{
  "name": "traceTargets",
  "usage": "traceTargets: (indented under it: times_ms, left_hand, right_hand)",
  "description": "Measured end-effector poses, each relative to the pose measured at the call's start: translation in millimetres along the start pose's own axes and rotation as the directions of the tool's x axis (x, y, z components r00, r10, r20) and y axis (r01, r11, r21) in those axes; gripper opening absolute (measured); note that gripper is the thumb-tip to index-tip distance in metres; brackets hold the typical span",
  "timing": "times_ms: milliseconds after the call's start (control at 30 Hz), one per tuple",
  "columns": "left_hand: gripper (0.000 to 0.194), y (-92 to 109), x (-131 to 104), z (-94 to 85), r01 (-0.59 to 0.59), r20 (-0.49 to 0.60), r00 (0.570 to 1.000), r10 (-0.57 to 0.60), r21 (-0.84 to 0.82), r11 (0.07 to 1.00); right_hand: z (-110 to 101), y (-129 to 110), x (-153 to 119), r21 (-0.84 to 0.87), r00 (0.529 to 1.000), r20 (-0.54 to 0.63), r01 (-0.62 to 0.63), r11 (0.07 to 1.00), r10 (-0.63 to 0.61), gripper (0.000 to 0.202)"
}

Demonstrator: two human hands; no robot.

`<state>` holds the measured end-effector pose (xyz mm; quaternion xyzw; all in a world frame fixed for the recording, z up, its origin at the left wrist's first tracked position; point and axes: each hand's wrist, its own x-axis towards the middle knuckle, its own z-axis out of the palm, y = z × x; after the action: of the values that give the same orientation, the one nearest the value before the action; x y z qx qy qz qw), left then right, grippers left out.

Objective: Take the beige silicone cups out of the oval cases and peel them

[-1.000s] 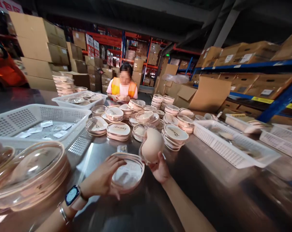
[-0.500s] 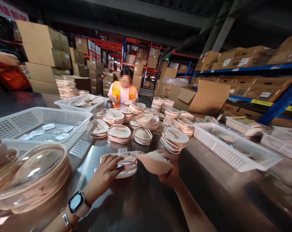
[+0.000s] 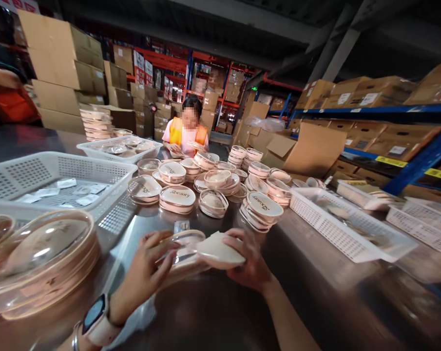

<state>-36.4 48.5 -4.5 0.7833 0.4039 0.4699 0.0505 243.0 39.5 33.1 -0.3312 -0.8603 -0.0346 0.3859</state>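
Note:
My left hand (image 3: 145, 268), with a watch on its wrist, has its fingers curled round the left rim of a clear round plastic case (image 3: 189, 268). That case is tilted above the metal table. In my right hand (image 3: 248, 261), pinched at its right end, is a pale beige bra cup (image 3: 218, 251). The cup's left end overlaps the case's right side; whether they touch I cannot tell. Just behind the case lies a small clear packet (image 3: 181, 225). Closed printed cases (image 3: 177, 197) with pinkish rims stand in several piles beyond my hands.
A white perforated basket (image 3: 125, 168) with small white packets stands left, near large stacked cases (image 3: 48, 258). Another white basket (image 3: 337, 231) sits right. Across the table (image 3: 278, 302) a person in an orange vest (image 3: 175, 130) handles something. Cartons (image 3: 52, 63) and shelves (image 3: 373, 109) surround the table.
The bra cup has moved left, against or over the case. My left hand has shifted from above the case to gripping its rim, and the case is now tilted.

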Motion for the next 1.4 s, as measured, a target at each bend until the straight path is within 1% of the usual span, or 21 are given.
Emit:
traceTargets:
  times_ms: [67, 100, 167, 267, 367, 433, 467, 533, 600, 667, 700, 800, 867, 933, 1033, 1100, 1133, 1200, 1267, 1333, 1400]
  left_hand:
    - [0.024, 0, 3, -2.4, 0.159, 0.008, 0.987, -0.160, -0.163, 0.974]
    - [0.022, -1, 4, -2.3, 0.223, 0.036, 0.975, -0.221, -0.244, 0.944]
    - [0.021, -2, 4, -1.4, 0.308, 0.116, 0.952, -0.285, -0.373, 0.875]
    - [0.023, 0, 0, -1.5, 0.330, 0.233, 0.940, -0.249, -0.434, 0.838]
    - [0.039, 7, -3, -5.1, 0.267, 0.318, 0.936, -0.154, -0.353, 0.897]
    - [0.055, 13, -3, -8.6, 0.213, 0.375, 0.921, -0.105, -0.259, 0.942]
    - [0.060, 15, -1, -10.4, 0.195, 0.406, 0.909, -0.093, -0.219, 0.956]
    - [0.065, 17, 2, -13.2, 0.201, 0.454, 0.885, -0.106, -0.167, 0.965]
    - [0.064, 17, 5, -13.8, 0.232, 0.460, 0.877, -0.139, -0.152, 0.961]
    - [0.059, 17, 6, -12.3, 0.229, 0.439, 0.887, -0.144, -0.149, 0.962]
    - [0.056, 17, 6, -11.2, 0.206, 0.421, 0.898, -0.125, -0.153, 0.966]
    - [0.048, 19, 4, -9.5, 0.067, 0.387, 0.922, 0.015, -0.198, 0.978]
    - [0.043, 18, 3, -10.7, -0.029, 0.401, 0.908, 0.120, -0.226, 0.974]
    - [0.039, 14, 3, -12.7, -0.075, 0.440, 0.880, 0.178, -0.242, 0.967]
    - [0.049, 5, 3, -14.5, -0.069, 0.467, 0.861, 0.203, -0.288, 0.955]
    - [0.061, 2, 2, -14.8, -0.067, 0.440, 0.871, 0.220, -0.337, 0.939]
    - [0.064, 2, 2, -14.9, -0.070, 0.421, 0.879, 0.226, -0.356, 0.932]
    - [0.062, 7, 1, -15.1, -0.071, 0.407, 0.882, 0.237, -0.383, 0.921]
    - [0.056, 15, 1, -15.3, -0.075, 0.445, 0.861, 0.248, -0.372, 0.925]
    - [0.053, 23, 1, -15.6, -0.092, 0.493, 0.832, 0.253, -0.328, 0.940]
    - [0.056, 26, 2, -16.4, -0.106, 0.503, 0.830, 0.239, -0.278, 0.955]
  right_hand:
    - [-6, 6, -2, 0.101, 0.995, -0.060, -0.076, 0.992, 0.083, 0.062]
    - [-9, 9, -2, 0.143, 0.994, -0.053, -0.091, 0.985, 0.100, 0.061]
    - [-14, 12, 0, 0.199, 0.995, 0.027, -0.100, 0.975, 0.097, 0.060]
    - [-19, 4, 5, 0.221, 0.970, 0.201, -0.181, 0.958, 0.136, 0.057]
    - [-14, -19, 9, 0.190, 0.882, 0.417, -0.320, 0.928, 0.219, 0.053]
    - [-4, -35, 10, 0.122, 0.825, 0.519, -0.330, 0.936, 0.224, 0.053]
    - [1, -41, 10, 0.076, 0.811, 0.540, -0.314, 0.946, 0.226, 0.053]
    - [9, -47, 9, -0.013, 0.822, 0.517, -0.273, 0.962, 0.240, 0.049]
    - [13, -44, 9, -0.050, 0.878, 0.427, -0.218, 0.975, 0.219, 0.040]
    - [14, -38, 9, -0.030, 0.926, 0.355, -0.125, 0.992, 0.127, 0.033]
    - [15, -36, 8, -0.014, 0.931, 0.358, -0.071, 0.997, 0.072, 0.028]
    - [21, -33, 6, 0.038, 0.892, 0.451, 0.016, 0.999, -0.032, 0.018]
    - [27, -32, 4, 0.084, 0.875, 0.481, 0.005, 0.996, -0.045, 0.019]
    - [32, -30, 2, 0.118, 0.877, 0.480, -0.035, 0.992, -0.026, 0.022]
    - [34, -26, -1, 0.095, 0.868, 0.496, -0.062, 0.994, 0.007, 0.018]
    - [30, -28, 0, 0.049, 0.876, 0.483, -0.048, 0.998, 0.019, 0.018]
    - [28, -30, 0, 0.035, 0.893, 0.450, -0.040, 0.999, 0.020, 0.021]
    - [23, -37, 3, 0.046, 0.935, 0.354, -0.021, 0.999, 0.003, 0.025]
    - [20, -43, 4, 0.073, 0.955, 0.296, 0.001, 0.997, -0.023, 0.024]
    - [20, -45, 4, 0.050, 0.952, 0.304, 0.024, 0.998, -0.038, 0.020]
    - [23, -44, 3, -0.006, 0.942, 0.329, 0.076, 0.997, -0.070, 0.022]
